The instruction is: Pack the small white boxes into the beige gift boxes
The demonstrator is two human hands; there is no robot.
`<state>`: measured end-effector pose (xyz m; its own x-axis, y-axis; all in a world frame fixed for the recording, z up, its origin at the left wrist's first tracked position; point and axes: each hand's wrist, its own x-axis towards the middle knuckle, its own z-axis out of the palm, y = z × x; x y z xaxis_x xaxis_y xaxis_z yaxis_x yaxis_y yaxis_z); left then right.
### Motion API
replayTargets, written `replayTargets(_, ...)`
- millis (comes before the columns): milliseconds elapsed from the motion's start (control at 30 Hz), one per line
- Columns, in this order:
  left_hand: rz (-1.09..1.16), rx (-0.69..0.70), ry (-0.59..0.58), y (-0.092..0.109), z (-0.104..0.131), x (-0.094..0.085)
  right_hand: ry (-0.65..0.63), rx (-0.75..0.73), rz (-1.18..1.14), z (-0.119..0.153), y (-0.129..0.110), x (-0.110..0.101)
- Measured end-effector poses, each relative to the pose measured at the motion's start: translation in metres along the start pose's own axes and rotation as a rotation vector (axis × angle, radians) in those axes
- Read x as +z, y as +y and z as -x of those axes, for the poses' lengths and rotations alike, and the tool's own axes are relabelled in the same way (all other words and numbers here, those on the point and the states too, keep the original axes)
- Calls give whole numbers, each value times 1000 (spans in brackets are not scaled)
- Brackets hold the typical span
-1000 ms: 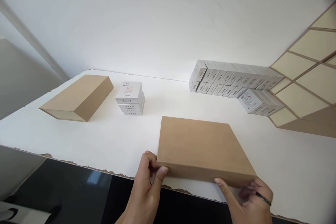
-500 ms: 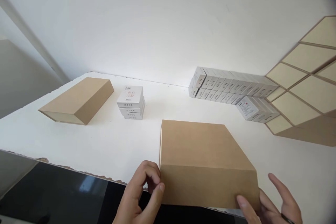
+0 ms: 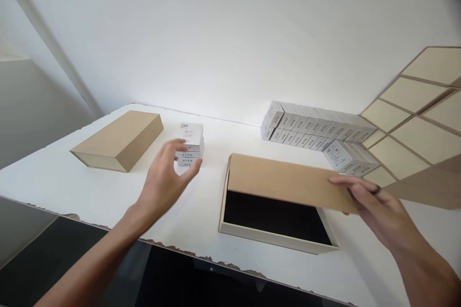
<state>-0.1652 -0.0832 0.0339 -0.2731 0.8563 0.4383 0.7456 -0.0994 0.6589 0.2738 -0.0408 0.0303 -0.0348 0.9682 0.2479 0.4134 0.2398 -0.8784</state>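
Observation:
A brown cardboard gift box (image 3: 273, 236) lies on the white table with its flap lid (image 3: 281, 177) partly raised, showing a black interior. My right hand (image 3: 370, 199) grips the lid at its right end, fingers on top; a dark ring is on one finger. My left hand (image 3: 165, 172) is open, fingers spread and curved, just in front of a stack of small white boxes (image 3: 191, 135). It overlaps the stack in view; whether it touches cannot be made out.
A closed brown box (image 3: 118, 136) lies at the left. Along the wall stand rows of small white boxes (image 3: 306, 124), with more boxes (image 3: 349, 156) before them. Brown boxes (image 3: 414, 120) are piled at the right. The table's chipped front edge (image 3: 173, 248) runs below.
The brown box's lid has gone from closed to partly raised in my right hand. My left hand has left the box and moved up and left to the white stack.

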Motion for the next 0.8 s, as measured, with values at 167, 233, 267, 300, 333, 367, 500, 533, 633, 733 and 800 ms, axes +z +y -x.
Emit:
replayTargets(167,-131,-8,136,-23,-49,34,-97,91,-219,-65,-14,31)
replayTargets(233,-188,-72,54,-23,-58,44,-102,121,-257,-81,-11,44)
replayTargets(267,-215,-101,22,-22,-60,47,-100,139,-276,-87,-9,49)
replayTargets(300,-237,-125,3,-20,-61,48,-96,152,-292,-93,-7,54)
replayTargets(333,-250,-140,-4,-19,-62,49,-92,161,-306,-98,-5,57)
replayTargets(367,-256,-149,-6,-18,-62,49,-90,168,-319,-101,-3,60)
replayTargets(500,-262,-163,10,-18,-58,43,-72,179,-364,-103,3,63)
replayTargets(533,-257,-158,19,-19,-57,41,-60,177,-375,-100,3,61)
replayTargets(633,-226,-136,42,-24,-50,35,-43,174,-412,-85,4,54)
replayTargets(733,-166,-110,66,-30,-42,27,-57,174,-435,-59,0,44)
replayTargets(800,-94,-100,103,-32,-37,22,-49,156,-437,-40,-5,38)
